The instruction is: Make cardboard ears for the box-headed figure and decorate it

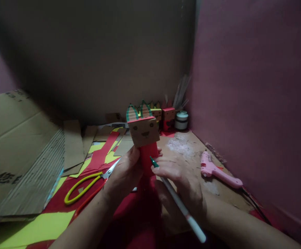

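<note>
A cardboard animal figure [144, 133] stands upright before me, with a drawn face, two green-edged pointed ears and a red paper body. My left hand [128, 167] is closed around the left side of that body. In my right hand [180, 180] I grip a green-tipped marker [177, 200] with a white barrel. Its tip is close to the red body; whether it touches, I cannot tell. Some fingers of the right hand reach behind the body. Left of my left hand lie scissors [84, 188] with one yellow and one red handle.
Cardboard sheets [23, 148] and red and yellow paper [36, 228] cover the left side. A pink glue gun [219, 171] with a cord lies at right. Behind stand similar figures [168, 114], a small white-and-green jar [181, 120] and glue sticks [181, 91], near the walls.
</note>
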`<state>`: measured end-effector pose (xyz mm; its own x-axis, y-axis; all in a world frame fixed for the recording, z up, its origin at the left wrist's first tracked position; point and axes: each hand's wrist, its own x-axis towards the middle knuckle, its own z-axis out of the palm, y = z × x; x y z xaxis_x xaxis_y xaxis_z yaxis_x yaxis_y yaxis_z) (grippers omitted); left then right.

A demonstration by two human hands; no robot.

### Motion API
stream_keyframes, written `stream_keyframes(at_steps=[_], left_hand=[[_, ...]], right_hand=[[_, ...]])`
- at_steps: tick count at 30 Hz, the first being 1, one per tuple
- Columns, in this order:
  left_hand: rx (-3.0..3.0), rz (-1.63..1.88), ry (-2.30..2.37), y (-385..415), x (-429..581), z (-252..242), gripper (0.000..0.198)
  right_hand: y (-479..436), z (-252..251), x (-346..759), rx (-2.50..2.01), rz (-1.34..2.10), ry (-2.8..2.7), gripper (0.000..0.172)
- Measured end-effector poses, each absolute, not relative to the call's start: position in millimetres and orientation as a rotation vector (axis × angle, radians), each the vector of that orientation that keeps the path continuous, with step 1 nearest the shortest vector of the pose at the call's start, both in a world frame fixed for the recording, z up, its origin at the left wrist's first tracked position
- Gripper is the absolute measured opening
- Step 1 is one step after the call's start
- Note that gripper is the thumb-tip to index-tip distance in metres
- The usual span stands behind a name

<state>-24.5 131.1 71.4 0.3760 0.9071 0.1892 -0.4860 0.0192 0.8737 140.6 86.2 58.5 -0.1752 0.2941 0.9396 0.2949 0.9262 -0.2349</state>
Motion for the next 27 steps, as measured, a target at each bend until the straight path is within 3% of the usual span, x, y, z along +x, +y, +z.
stream_keyframes(at_steps=[6, 14, 27], left_hand=[[1.088, 1.238, 0.526, 135, -36, 75, 0.047], [1.161, 1.458, 0.635, 136, -50, 89, 0.04], [1.061, 1.368, 0.63, 142, -42, 80, 0.045]], right_hand=[[79, 57, 129, -0.557, 0.029, -1.667, 0.034], [87, 59, 136, -0.353, -0.101, -1.852, 0.027], [80, 48, 138, -0.547, -0.057, -1.76, 0.016]])
